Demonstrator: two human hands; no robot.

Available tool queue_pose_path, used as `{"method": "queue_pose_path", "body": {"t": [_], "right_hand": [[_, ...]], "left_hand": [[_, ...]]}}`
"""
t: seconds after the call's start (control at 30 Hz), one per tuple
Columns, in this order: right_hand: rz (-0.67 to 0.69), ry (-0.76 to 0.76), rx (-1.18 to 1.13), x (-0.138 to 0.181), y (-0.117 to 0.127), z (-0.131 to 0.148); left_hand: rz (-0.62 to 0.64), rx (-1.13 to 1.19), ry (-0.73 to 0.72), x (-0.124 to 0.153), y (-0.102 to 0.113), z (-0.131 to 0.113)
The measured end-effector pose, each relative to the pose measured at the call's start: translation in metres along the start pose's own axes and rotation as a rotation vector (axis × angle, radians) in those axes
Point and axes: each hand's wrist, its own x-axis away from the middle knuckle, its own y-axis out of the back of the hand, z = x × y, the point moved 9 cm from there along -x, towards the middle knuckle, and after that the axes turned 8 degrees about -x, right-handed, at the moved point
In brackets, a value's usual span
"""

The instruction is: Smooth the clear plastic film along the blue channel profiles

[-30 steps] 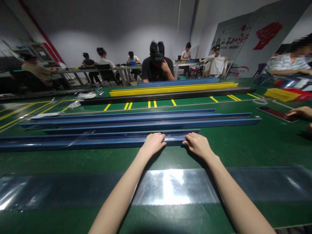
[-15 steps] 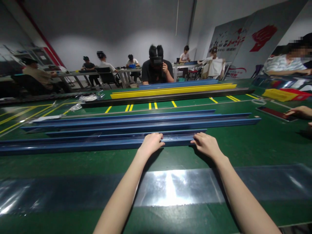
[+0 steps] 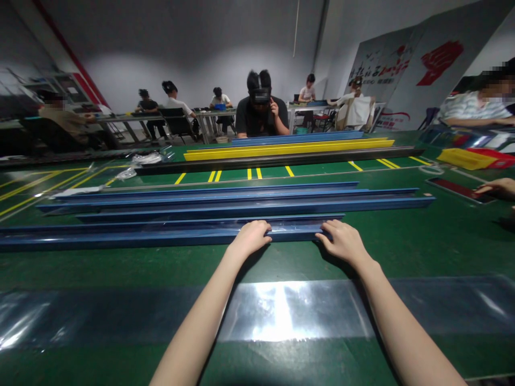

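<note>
A long blue channel strip, open along its top, lies across the green table in front of me. Near its right end, my left hand grips the front wall, fingers curled over the rim and thumb in front. Farther right, at the very end of the same strip, my right hand has its fingertips and thumb closed on it. Under my forearms stretches a flat, shiny clear plastic sheet. Just behind the held strip lie more blue channel strips, side by side.
Farther back are a yellow strip and a black strip. Crumpled plastic sits at left. On the right are a phone, a co-worker's hand and a yellow tray. A person sits opposite.
The view has shifted very slightly. Both hands keep their hold on the blue channel strip, which stays in place on the table.
</note>
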Motion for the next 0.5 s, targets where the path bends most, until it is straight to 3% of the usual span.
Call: {"method": "queue_pose_path", "body": {"t": [0.5], "right_hand": [[0.056, 0.117, -0.176, -0.016, -0.007, 0.046]], "left_hand": [[0.003, 0.026, -0.024, -0.001, -0.001, 0.001]]}}
